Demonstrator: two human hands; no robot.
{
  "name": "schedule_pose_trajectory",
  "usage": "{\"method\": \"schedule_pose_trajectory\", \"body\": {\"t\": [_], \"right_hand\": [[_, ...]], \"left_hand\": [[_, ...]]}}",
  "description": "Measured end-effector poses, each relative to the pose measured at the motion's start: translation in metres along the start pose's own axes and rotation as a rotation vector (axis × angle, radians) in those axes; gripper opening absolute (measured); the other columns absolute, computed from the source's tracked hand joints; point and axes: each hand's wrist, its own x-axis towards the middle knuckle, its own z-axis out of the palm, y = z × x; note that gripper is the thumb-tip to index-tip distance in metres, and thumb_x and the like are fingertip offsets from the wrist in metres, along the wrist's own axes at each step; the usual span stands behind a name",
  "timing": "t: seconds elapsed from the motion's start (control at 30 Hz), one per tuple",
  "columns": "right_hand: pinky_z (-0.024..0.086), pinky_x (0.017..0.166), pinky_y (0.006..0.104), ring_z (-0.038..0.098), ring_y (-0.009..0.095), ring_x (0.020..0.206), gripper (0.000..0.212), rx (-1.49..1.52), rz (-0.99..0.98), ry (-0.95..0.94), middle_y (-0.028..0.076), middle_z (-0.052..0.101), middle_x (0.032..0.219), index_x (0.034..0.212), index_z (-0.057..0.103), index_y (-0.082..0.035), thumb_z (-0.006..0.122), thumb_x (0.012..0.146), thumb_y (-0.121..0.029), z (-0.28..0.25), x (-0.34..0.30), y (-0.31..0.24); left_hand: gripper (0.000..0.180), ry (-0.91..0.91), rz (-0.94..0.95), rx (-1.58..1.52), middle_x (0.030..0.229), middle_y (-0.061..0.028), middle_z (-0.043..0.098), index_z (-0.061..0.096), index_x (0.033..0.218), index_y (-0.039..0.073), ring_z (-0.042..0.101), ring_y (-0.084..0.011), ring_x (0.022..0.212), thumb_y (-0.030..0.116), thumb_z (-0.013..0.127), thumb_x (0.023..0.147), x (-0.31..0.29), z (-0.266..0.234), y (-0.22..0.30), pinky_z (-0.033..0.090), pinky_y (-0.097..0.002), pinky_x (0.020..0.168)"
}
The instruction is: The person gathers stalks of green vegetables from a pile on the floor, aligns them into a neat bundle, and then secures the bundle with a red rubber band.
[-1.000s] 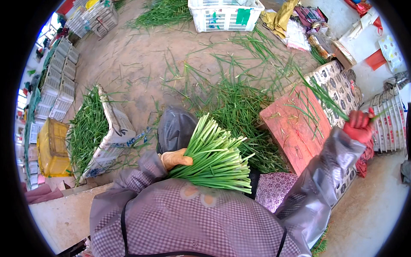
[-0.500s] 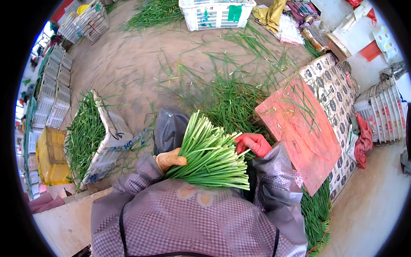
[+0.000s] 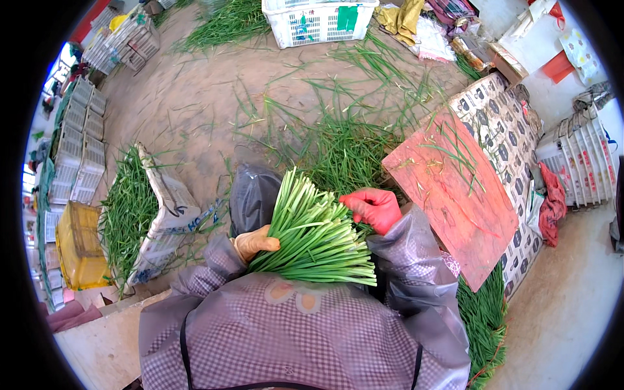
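Note:
A thick bunch of garlic chives (image 3: 312,234), pale stem ends fanned toward the top and right, lies across my lap. My left hand (image 3: 255,244), in a tan glove, is closed around its left side with the thumb over the stalks. At the bunch's upper right edge is my right hand (image 3: 375,209) in a red glove. Its fingertips are pinched together against the pale ends; whatever lies between them is too small to make out. Loose green chives (image 3: 348,153) are heaped on the floor just beyond.
A reddish board (image 3: 458,201) slopes at my right, with more chives (image 3: 482,318) below it. To my left stand a white crate (image 3: 170,201) full of greens and a yellow crate (image 3: 83,244). Another white crate (image 3: 318,25) sits at the far side.
My right hand has moved left and slightly up, closer over the pale stem ends, and its fingers have come together. The left hand keeps its hold on the bunch.

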Motion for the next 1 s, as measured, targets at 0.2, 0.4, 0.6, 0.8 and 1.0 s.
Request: {"method": "schedule_pose_trajectory", "body": {"t": [0.2,0.4,0.6,0.8,1.0], "right_hand": [[0.035,0.050,0.0209,0.046,0.007,0.052,0.021,0.002,-0.279,0.547,0.000,0.059,0.069,0.102,0.067,-0.007,0.062,0.090,-0.024,-0.066,0.000,-0.037],[0.040,0.053,0.0222,0.049,0.009,0.056,0.024,0.030,-0.546,0.917,0.002,0.061,0.073,0.107,0.064,-0.004,0.056,0.094,-0.023,-0.117,0.005,-0.064],[0.050,0.063,0.0285,0.061,0.014,0.074,0.026,-0.556,0.258,-0.179,0.006,0.068,0.086,0.108,0.067,-0.006,0.064,0.087,-0.021,-0.120,0.004,0.041],[0.050,0.079,0.0299,0.064,0.016,0.090,0.032,-0.070,0.143,-0.314,0.009,0.070,0.096,0.109,0.067,-0.001,0.069,0.085,-0.021,-0.043,0.005,0.026],[0.044,0.057,0.0254,0.058,0.009,0.067,0.018,0.130,-0.128,0.116,0.007,0.068,0.086,0.084,0.069,-0.004,0.064,0.087,-0.022,-0.052,0.015,0.022]], "left_hand": [[0.086,0.006,0.021,0.013,0.140,-0.0130,0.042,0.027,0.143,0.001,0.043,-0.0232,0.126,0.038,0.070,0.078,0.000,-0.005,-0.001,0.034,-0.0364,0.105],[0.086,0.062,0.044,-0.028,0.139,-0.0129,0.043,0.028,0.143,0.002,0.044,-0.0236,0.125,0.036,0.071,0.077,-0.005,-0.005,-0.003,0.034,-0.0367,0.105],[0.085,0.081,0.039,-0.053,0.138,-0.0130,0.044,0.029,0.143,0.003,0.045,-0.0244,0.124,0.036,0.072,0.076,-0.005,0.003,0.003,0.036,-0.0378,0.104],[0.087,0.090,0.041,-0.068,0.139,-0.0132,0.043,0.027,0.144,0.004,0.044,-0.0246,0.125,0.036,0.072,0.076,-0.007,0.001,0.003,0.035,-0.0383,0.105],[0.090,0.100,0.019,-0.080,0.141,-0.0136,0.040,0.024,0.145,0.005,0.042,-0.0250,0.127,0.037,0.072,0.076,-0.005,0.010,0.009,0.034,-0.0389,0.106]]}}
